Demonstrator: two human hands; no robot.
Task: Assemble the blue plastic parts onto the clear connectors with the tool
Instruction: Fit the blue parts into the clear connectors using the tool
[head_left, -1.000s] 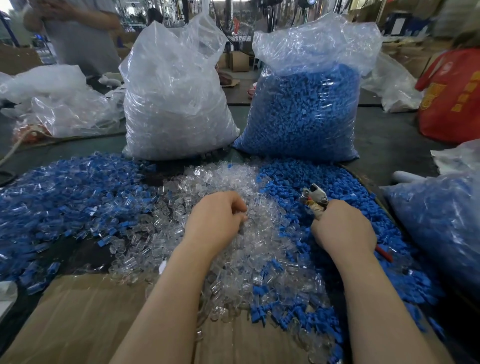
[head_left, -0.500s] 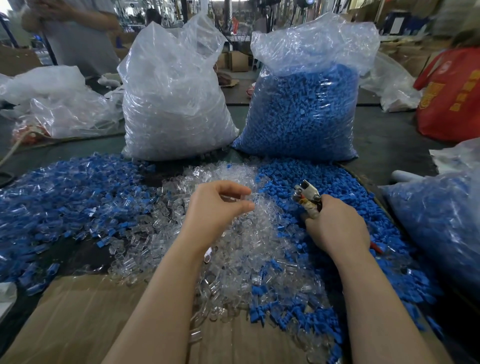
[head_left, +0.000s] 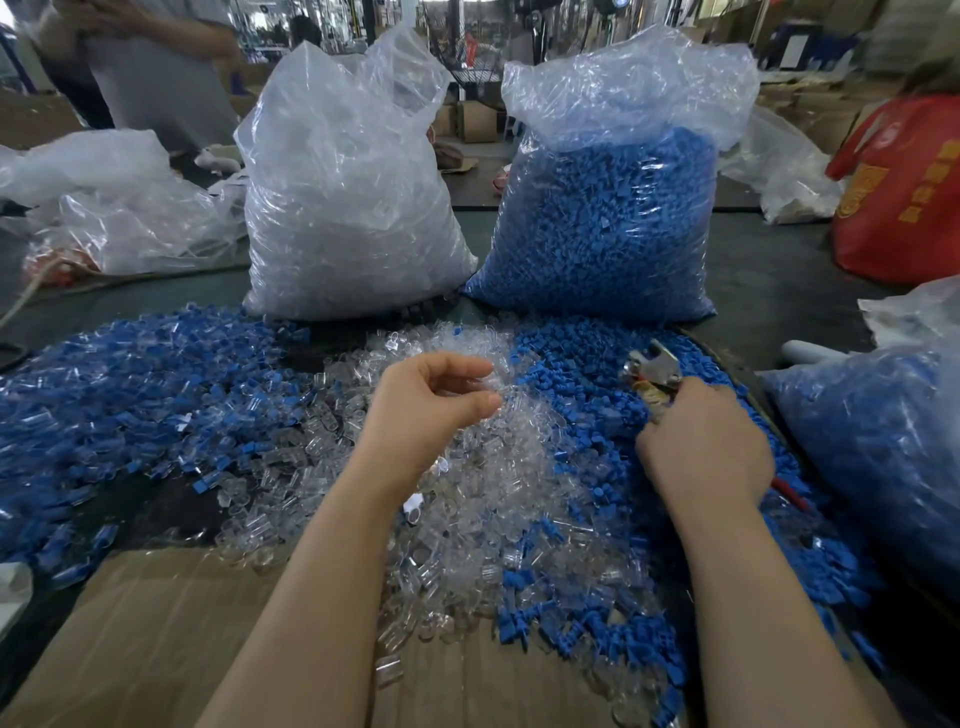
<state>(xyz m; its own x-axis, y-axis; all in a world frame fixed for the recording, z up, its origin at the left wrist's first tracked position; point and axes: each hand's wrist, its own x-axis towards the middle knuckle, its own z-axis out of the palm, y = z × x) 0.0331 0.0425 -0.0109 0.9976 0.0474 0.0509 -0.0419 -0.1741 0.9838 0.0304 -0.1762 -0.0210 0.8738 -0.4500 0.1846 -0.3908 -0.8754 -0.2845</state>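
A person's two bare forearms reach forward over a worktable (head_left: 779, 291) heaped with small plastic pieces. The left hand (head_left: 426, 410) is raised just above a pile of clear connectors (head_left: 467, 499) in the middle of the table; its thumb and forefinger are curled toward each other, tips nearly meeting, and they seem to pinch one clear connector (head_left: 493, 387), though the piece is see-through and hard to make out against the heap behind. The other fingers are curled loosely underneath.

To the right, the right hand (head_left: 706, 452) is wrapped around the handles of a plier-like tool (head_left: 652, 374). The metal head of the tool sticks out past the knuckles, pointing up and away, and a red handle tip shows behind the wrist. This hand sits on a pile of loose blue parts (head_left: 587, 374), which lies right beside the clear pile.

On the left side of the table spreads a wide heap of joined blue-and-clear pieces (head_left: 130, 374). At the back stand two tall plastic sacks side by side: a sack of clear connectors (head_left: 343, 208) on the left and a sack of blue parts (head_left: 602, 218) on the right. A flat sheet of brown cardboard (head_left: 156, 639) lies under the forearms at the near edge
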